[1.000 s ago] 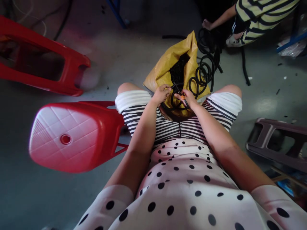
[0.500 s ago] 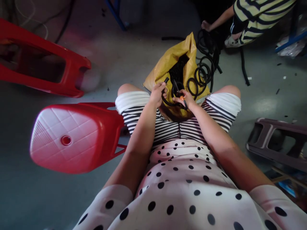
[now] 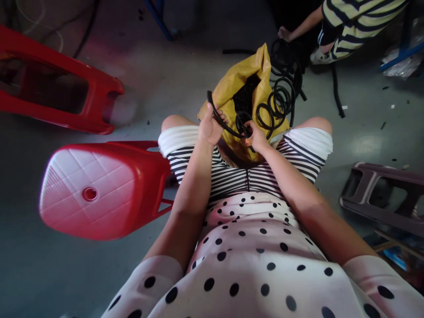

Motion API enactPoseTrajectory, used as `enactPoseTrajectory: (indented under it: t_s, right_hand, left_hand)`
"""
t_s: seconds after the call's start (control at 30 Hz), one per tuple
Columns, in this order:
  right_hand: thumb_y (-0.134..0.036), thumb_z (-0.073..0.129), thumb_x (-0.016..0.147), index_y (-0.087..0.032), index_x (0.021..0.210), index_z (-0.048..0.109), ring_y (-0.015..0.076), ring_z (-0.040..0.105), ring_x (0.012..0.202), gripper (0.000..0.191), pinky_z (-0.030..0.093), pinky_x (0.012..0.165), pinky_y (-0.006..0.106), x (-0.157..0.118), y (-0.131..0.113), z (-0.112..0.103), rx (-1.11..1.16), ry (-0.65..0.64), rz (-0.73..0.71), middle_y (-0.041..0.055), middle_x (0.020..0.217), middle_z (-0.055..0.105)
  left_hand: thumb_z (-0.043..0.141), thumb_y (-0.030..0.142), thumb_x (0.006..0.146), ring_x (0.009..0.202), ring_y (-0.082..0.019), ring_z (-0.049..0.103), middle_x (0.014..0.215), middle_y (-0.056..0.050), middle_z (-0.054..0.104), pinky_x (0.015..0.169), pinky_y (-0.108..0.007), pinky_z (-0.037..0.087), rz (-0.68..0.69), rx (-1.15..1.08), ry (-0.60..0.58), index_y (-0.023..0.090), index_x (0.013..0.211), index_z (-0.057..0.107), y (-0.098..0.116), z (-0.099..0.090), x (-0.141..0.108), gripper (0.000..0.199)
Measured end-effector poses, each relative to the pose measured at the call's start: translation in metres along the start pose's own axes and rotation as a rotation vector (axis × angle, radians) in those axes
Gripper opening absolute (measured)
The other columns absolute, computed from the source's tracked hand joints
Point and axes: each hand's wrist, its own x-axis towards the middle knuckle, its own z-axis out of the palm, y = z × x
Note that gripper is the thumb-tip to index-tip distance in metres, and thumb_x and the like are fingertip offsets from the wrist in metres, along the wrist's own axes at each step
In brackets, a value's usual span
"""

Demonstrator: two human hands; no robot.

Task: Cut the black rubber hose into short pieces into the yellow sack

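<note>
A black rubber-like tube [image 3: 228,129] curves up past my left hand [image 3: 210,128], its end sticking up beyond the thumb. My left fingers are curled loosely round it. My right hand [image 3: 257,138] is closed, with the orange handle of what look like scissors [image 3: 247,142] showing in its palm; their blades are mostly hidden. The tube also runs to my right fingertips, where a loop of it rises. Beneath both hands, a yellow woven sack [image 3: 228,84] stands open between my knees, with dark pieces inside.
Coiled black tubing [image 3: 281,101] lies over the sack's right side and onto the floor. Another person's hand [image 3: 285,34] is by the far coils. Red stools [image 3: 112,190] stand on the left, a grey-brown stool [image 3: 380,190] on the right. Small scraps dot the floor.
My left hand has moved slightly left and loosened from a fist. A longer stretch of tube now shows beyond it. The scissors' blade, visible before, is now mostly hidden by my right hand.
</note>
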Motion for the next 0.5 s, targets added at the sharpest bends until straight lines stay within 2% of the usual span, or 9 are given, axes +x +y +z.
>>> enactPoseTrajectory:
  t_s: [0.1, 0.2, 0.27, 0.33, 0.43, 0.5]
  right_hand:
    - [-0.048, 0.088, 0.072, -0.026, 0.116, 0.06, 0.0253, 0.071, 0.094, 0.057, 0.061, 0.088, 0.041, 0.001, 0.001, 0.001, 0.037, 0.07, -0.039, 0.0017, 0.095, 0.072]
    - [-0.05, 0.09, 0.071, -0.026, 0.118, 0.057, 0.0256, 0.072, 0.095, 0.063, 0.063, 0.093, 0.044, 0.001, 0.001, 0.001, 0.144, 0.1, -0.047, 0.0035, 0.099, 0.071]
    - [-0.053, 0.093, 0.071, -0.026, 0.116, 0.055, 0.0256, 0.072, 0.094, 0.065, 0.064, 0.094, 0.046, 0.002, 0.0, 0.0, 0.188, 0.111, -0.042, 0.0044, 0.098, 0.071]
    - [-0.06, 0.094, 0.072, -0.026, 0.112, 0.055, 0.0257, 0.072, 0.091, 0.066, 0.065, 0.088, 0.045, 0.002, -0.002, -0.003, 0.211, 0.1, -0.005, 0.0042, 0.094, 0.07]
    - [-0.072, 0.093, 0.071, -0.026, 0.106, 0.054, 0.0248, 0.072, 0.083, 0.07, 0.064, 0.071, 0.04, 0.002, -0.005, -0.008, 0.255, 0.036, 0.072, 0.003, 0.086, 0.069]
    - [-0.076, 0.093, 0.069, -0.026, 0.103, 0.055, 0.0228, 0.071, 0.077, 0.071, 0.062, 0.062, 0.035, 0.001, -0.007, -0.01, 0.274, -0.013, 0.096, 0.0019, 0.084, 0.069]
  left_hand:
    - [0.072, 0.051, 0.105, 0.088, -0.017, 0.075, 0.085, -0.002, 0.073, 0.08, -0.028, 0.06, -0.026, 0.142, -0.093, 0.02, 0.111, 0.067, -0.021, 0.007, -0.009, 0.032]
    - [0.082, 0.046, 0.098, 0.088, -0.017, 0.075, 0.088, -0.003, 0.073, 0.082, -0.028, 0.058, -0.022, 0.26, -0.138, 0.018, 0.109, 0.068, -0.039, 0.013, -0.012, 0.033]
    - [0.081, 0.047, 0.098, 0.078, -0.014, 0.072, 0.079, 0.0, 0.068, 0.076, -0.026, 0.057, 0.0, 0.243, -0.092, 0.019, 0.104, 0.065, -0.043, 0.014, -0.01, 0.033]
    - [0.078, 0.052, 0.1, 0.064, -0.012, 0.064, 0.068, 0.004, 0.058, 0.065, -0.023, 0.053, -0.003, 0.206, -0.021, 0.021, 0.099, 0.062, -0.039, 0.012, -0.007, 0.035]
    - [0.075, 0.06, 0.1, 0.047, -0.008, 0.048, 0.059, 0.009, 0.044, 0.048, -0.019, 0.04, -0.021, 0.209, 0.048, 0.025, 0.098, 0.056, -0.031, 0.008, -0.003, 0.04]
    - [0.077, 0.062, 0.097, 0.042, -0.006, 0.04, 0.057, 0.01, 0.039, 0.042, -0.018, 0.03, -0.016, 0.239, 0.044, 0.026, 0.096, 0.054, -0.028, 0.005, -0.003, 0.043]
